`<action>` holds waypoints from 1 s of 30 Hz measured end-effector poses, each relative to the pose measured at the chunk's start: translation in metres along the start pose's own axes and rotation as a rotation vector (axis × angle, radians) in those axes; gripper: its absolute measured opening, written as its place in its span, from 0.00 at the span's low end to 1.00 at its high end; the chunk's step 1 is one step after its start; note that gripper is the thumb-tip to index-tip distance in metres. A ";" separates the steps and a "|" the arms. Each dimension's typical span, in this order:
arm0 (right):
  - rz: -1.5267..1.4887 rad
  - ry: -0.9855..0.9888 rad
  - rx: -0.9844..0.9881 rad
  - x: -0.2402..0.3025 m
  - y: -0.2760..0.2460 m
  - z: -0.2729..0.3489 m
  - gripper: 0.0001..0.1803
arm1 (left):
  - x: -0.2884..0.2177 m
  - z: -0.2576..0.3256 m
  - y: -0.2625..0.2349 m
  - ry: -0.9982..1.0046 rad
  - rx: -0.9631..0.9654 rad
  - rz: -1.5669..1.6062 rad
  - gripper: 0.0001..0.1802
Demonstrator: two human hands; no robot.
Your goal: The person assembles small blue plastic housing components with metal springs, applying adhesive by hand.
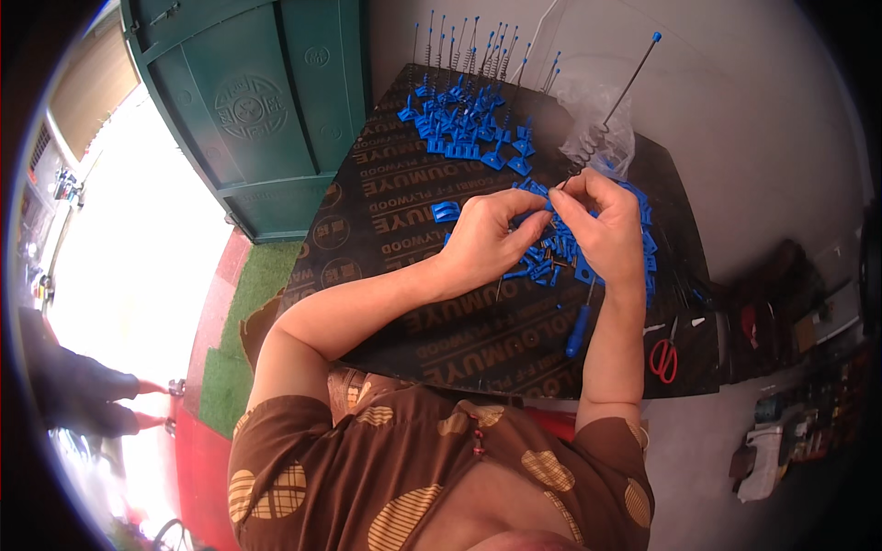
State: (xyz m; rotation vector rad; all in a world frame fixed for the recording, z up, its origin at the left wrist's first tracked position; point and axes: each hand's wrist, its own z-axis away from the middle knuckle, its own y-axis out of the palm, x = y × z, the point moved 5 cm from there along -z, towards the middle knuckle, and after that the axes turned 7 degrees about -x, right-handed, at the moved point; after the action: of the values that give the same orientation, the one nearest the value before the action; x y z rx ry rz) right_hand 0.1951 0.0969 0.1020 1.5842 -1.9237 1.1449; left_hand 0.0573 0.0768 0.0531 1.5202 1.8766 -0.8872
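Note:
My right hand [606,225] pinches the lower end of a thin black rod [629,81]. The rod leans up to the right, with a coiled section low down and a blue tip on top. Close against it, the thumb and fingers of my left hand [491,234] are pressed together, and what they hold is mostly hidden. Beneath both hands lies a heap of small blue plastic parts [556,250], with a few brass-coloured pieces among them. A blue-handled screwdriver [578,332] lies beside my right forearm. One loose blue bracket [445,212] sits left of my left hand.
Blue plastic bases [469,119], several with upright coiled rods, crowd the far side of the dark printed plywood table [367,262]. A clear plastic bag [588,115] lies behind my right hand. Red-handled scissors [663,358] rest at the near right. A green door [253,110] stands left.

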 end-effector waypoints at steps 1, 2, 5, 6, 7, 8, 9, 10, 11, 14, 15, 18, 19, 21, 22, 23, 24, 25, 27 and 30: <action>0.001 0.000 0.000 0.000 0.000 0.000 0.06 | 0.000 0.000 0.000 0.000 0.000 0.001 0.09; 0.016 0.012 0.011 0.000 0.000 0.000 0.06 | 0.000 0.000 0.000 -0.011 0.006 -0.006 0.09; 0.029 0.021 0.035 0.002 0.002 0.001 0.06 | 0.000 0.002 0.002 0.010 -0.023 0.006 0.08; 0.031 0.028 0.046 0.001 0.003 0.001 0.07 | 0.000 0.002 0.003 0.037 -0.051 0.031 0.08; 0.032 0.027 0.045 0.000 0.003 0.001 0.07 | 0.001 0.002 0.003 0.038 -0.051 0.032 0.08; 0.031 0.033 0.045 -0.001 0.002 0.001 0.07 | 0.001 0.002 0.004 0.043 -0.054 0.024 0.07; 0.031 0.040 0.047 -0.002 0.003 0.001 0.07 | 0.002 0.002 0.003 0.047 -0.058 0.015 0.07; 0.031 0.040 0.047 -0.002 0.003 0.001 0.07 | 0.003 0.002 0.003 0.047 -0.058 0.015 0.07; 0.021 0.045 0.049 -0.002 0.003 0.001 0.07 | 0.004 0.002 0.002 0.068 -0.043 -0.039 0.07; 0.014 0.027 0.054 0.001 0.004 0.001 0.07 | 0.002 0.002 0.001 0.074 -0.035 -0.094 0.07; 0.018 0.002 0.055 0.003 0.004 0.001 0.07 | 0.001 0.002 0.001 0.060 -0.041 -0.094 0.07; 0.011 0.006 0.054 0.003 0.004 0.001 0.07 | 0.002 0.003 0.001 0.081 -0.055 -0.076 0.07; 0.011 0.008 0.053 0.003 0.003 0.001 0.07 | 0.002 0.003 0.001 0.080 -0.054 -0.076 0.07; -0.008 0.020 0.058 0.002 0.003 0.002 0.07 | 0.000 0.003 0.001 0.100 -0.066 -0.096 0.07; -0.008 0.021 0.057 0.003 0.003 0.002 0.07 | 0.000 0.003 0.001 0.099 -0.065 -0.096 0.07; 0.009 0.013 0.060 0.005 0.003 0.001 0.08 | 0.000 0.003 0.001 0.111 -0.068 -0.095 0.07; 0.026 0.005 0.063 0.006 0.003 0.001 0.08 | -0.001 0.003 0.000 0.123 -0.071 -0.095 0.07; 0.026 0.006 0.062 0.005 0.003 0.002 0.08 | -0.001 0.003 0.000 0.123 -0.070 -0.095 0.07; 0.026 -0.006 0.050 0.004 0.002 0.002 0.08 | -0.002 0.003 0.000 0.117 -0.061 -0.110 0.07; 0.040 0.018 0.059 0.005 0.001 0.002 0.08 | -0.004 0.004 0.001 0.118 -0.063 -0.100 0.06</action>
State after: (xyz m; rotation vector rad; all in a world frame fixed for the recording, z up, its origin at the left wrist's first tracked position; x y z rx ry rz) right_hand 0.1931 0.0919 0.1039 1.5672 -1.9349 1.2379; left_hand 0.0586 0.0711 0.0531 1.4802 2.0609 -0.7895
